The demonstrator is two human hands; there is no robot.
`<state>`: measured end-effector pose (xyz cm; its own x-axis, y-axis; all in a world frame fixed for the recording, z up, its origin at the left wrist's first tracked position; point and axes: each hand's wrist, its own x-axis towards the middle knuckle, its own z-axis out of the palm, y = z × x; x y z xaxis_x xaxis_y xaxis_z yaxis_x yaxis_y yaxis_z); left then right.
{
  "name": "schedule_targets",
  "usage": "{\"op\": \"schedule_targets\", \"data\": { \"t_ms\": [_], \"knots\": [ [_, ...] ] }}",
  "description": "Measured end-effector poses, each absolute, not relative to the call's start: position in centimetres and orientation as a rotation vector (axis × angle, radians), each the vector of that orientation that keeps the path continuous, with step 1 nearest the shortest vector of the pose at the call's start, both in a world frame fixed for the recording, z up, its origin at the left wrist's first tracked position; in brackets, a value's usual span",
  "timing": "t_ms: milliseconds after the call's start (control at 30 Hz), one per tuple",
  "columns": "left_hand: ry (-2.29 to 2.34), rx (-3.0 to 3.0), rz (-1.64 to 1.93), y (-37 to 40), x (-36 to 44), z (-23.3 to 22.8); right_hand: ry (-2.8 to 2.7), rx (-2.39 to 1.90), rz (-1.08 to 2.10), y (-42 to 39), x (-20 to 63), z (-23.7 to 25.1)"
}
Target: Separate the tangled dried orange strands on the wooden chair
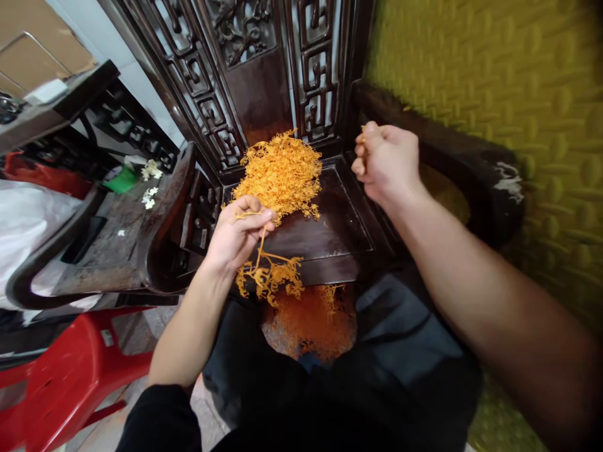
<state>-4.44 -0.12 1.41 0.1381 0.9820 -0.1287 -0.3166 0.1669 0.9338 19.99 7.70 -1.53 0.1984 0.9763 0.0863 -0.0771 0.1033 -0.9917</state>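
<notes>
On the dark wooden chair seat (330, 232) ahead lies a heap of orange stringy strands (281, 172), toward its far left. Left hand (238, 235), fingers pinched shut, holds a hanging sprig (268, 273) at the seat's near edge. Right hand (389, 163), raised on the right, is curled tight on a small orange bit. Below, between the knees, more orange strands (311, 320) sit piled. Left stands a red plastic stool (66, 376).

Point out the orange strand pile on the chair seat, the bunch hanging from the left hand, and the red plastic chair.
orange strand pile (281, 172): head view, middle of the heap.
hanging bunch (269, 276): head view, its tangled lower part.
red plastic chair (61, 376): head view, seat surface.
</notes>
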Motion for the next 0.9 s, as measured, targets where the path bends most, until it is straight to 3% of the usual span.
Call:
{"op": "schedule_targets", "data": {
  "t_ms": [233,600,900],
  "knots": [
    [0.921,0.707,1.39,2.2,-6.2,0.3,-0.939,-1.057,1.642,6.4,21.4,-2.5],
    [0.961,0.72,1.557,3.2,-4.2,-0.3,-1.62,-1.139,1.834,1.5,14.6,-3.5],
    [1.025,0.82,1.553,2.6,-4.1,0.0,-1.481,-0.952,1.669,1.6,13.9,-2.4]
  ]
}}
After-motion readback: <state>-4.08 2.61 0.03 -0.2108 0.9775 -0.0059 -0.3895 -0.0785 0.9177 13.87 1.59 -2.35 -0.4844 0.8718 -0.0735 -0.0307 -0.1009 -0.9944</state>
